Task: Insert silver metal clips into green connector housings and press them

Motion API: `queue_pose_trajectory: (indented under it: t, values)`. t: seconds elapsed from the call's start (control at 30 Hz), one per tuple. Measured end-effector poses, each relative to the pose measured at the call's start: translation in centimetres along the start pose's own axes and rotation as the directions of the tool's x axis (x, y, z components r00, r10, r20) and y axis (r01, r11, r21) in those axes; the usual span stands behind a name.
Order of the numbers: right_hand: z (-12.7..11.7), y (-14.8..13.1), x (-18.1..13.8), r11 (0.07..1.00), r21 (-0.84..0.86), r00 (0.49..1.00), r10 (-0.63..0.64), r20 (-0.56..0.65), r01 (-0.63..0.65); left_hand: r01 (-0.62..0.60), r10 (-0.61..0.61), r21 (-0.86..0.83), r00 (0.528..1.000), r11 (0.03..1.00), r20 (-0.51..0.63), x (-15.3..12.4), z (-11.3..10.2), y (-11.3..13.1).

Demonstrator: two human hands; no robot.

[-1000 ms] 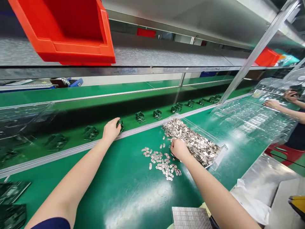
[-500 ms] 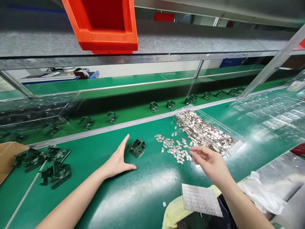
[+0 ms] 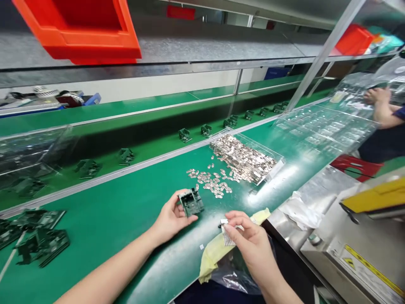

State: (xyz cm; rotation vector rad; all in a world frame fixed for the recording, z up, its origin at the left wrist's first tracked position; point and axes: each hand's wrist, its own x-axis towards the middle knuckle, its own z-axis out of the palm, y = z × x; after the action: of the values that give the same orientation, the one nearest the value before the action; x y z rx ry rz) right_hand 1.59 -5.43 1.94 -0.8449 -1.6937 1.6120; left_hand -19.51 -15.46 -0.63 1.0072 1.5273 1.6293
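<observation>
My left hand point(image 3: 174, 217) is closed around a small green circuit-board assembly point(image 3: 191, 202), lifted off the green bench with its open side towards me. Near the front edge, my right hand point(image 3: 248, 238) has thumb and fingers pinched together over a ribbed silver sheet point(image 3: 228, 238). A small dark and pale bit shows at the fingertips, too small to name, and the hand covers most of the sheet. Beyond both hands, small metal clips point(image 3: 217, 184) lie scattered in front of a clear tray point(image 3: 278, 166) heaped with more.
More board assemblies point(image 3: 44, 245) lie at the left, and several stand along the belt point(image 3: 152, 147) behind the bench. An orange bin point(image 3: 95, 44) sits on the shelf overhead. Yellow cloth point(image 3: 210, 255) lines the front edge. A co-worker's hand point(image 3: 378, 96) is at far right by clear trays point(image 3: 329, 122).
My left hand has closed on the board assembly and lifted it. My right hand has moved from the loose clips back to the ribbed sheet. The view has turned right.
</observation>
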Motion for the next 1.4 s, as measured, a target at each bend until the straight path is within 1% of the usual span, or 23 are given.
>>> queue_pose_trajectory:
  t: [0.03, 0.1, 0.13, 0.2, 0.3, 0.5, 0.63, 0.7, 0.77, 0.83, 1.0, 1.07, 1.17, 1.27, 1.4]
  values:
    - [0.2, -0.1, -0.2, 1.0, -0.019, 1.0, -0.024, -0.012, 0.024, 0.02, -0.018, -0.065, 1.0, 0.998, 0.019, -0.7, 1.7, 0.4]
    - [0.4, -0.4, -0.8, 0.995, -0.082, 0.998, -0.067, -0.019, 0.065, 0.053, -0.045, -0.118, 0.997, 0.992, 0.07, -1.9, 4.4, 1.3]
    - [0.4, -0.5, -1.0, 0.989, -0.117, 0.996, -0.09, -0.018, 0.088, 0.059, -0.047, -0.122, 0.994, 0.991, 0.098, -2.2, 5.2, 1.7]
    - [0.4, -0.5, -1.6, 0.977, -0.176, 0.992, -0.123, -0.023, 0.117, 0.051, -0.035, -0.107, 0.988, 0.993, 0.147, -2.7, 6.3, 2.1]
    - [0.3, -0.3, -2.2, 0.962, -0.236, 0.988, -0.147, -0.035, 0.135, 0.037, -0.024, -0.067, 0.983, 0.997, 0.184, -3.0, 6.6, 1.9]
    - [0.5, 0.0, -2.4, 0.938, -0.306, 0.98, -0.189, -0.054, 0.164, 0.016, -0.014, -0.004, 0.973, 1.0, 0.228, -3.6, 6.5, 1.3]
    - [0.7, 0.0, -2.4, 0.932, -0.316, 0.972, -0.215, -0.094, 0.176, -0.075, 0.062, 0.042, 0.966, 0.996, 0.252, -3.6, 6.5, 1.3]
    - [0.9, 0.1, -2.4, 0.936, -0.304, 0.97, -0.221, -0.105, 0.18, -0.124, 0.101, 0.083, 0.964, 0.989, 0.245, -3.6, 6.5, 1.1]
    - [1.0, 0.3, -2.6, 0.946, -0.271, 0.972, -0.211, -0.105, 0.176, -0.141, 0.112, 0.126, 0.97, 0.982, 0.214, -3.7, 6.6, 0.9]
    - [1.2, 0.5, -2.7, 0.966, -0.205, 0.979, -0.179, -0.103, 0.155, -0.122, 0.095, 0.148, 0.979, 0.981, 0.179, -3.9, 6.7, 0.8]
    - [1.6, 0.9, -2.7, 0.998, 0.052, 0.994, -0.033, -0.107, 0.038, -0.068, 0.051, 0.14, 0.991, 0.988, 0.124, -4.4, 7.1, 0.9]
    - [1.8, 0.9, -2.6, 0.984, 0.172, 0.992, 0.061, -0.111, -0.042, -0.075, 0.058, 0.152, 0.992, 0.986, 0.115, -4.5, 7.2, 1.1]
    - [2.0, 0.9, -2.5, 0.932, 0.334, 0.973, 0.192, -0.127, -0.14, -0.088, 0.069, 0.176, 0.991, 0.98, 0.111, -4.5, 7.4, 1.2]
    - [2.0, 0.9, -2.8, 0.909, 0.384, 0.961, 0.232, -0.147, -0.161, -0.062, 0.041, 0.178, 0.992, 0.982, 0.12, -4.6, 7.5, 1.3]
    - [1.7, 1.2, -3.6, 0.902, 0.405, 0.958, 0.233, -0.167, -0.149, -0.025, 0.001, 0.161, 0.989, 0.987, 0.146, -4.9, 8.1, 1.5]
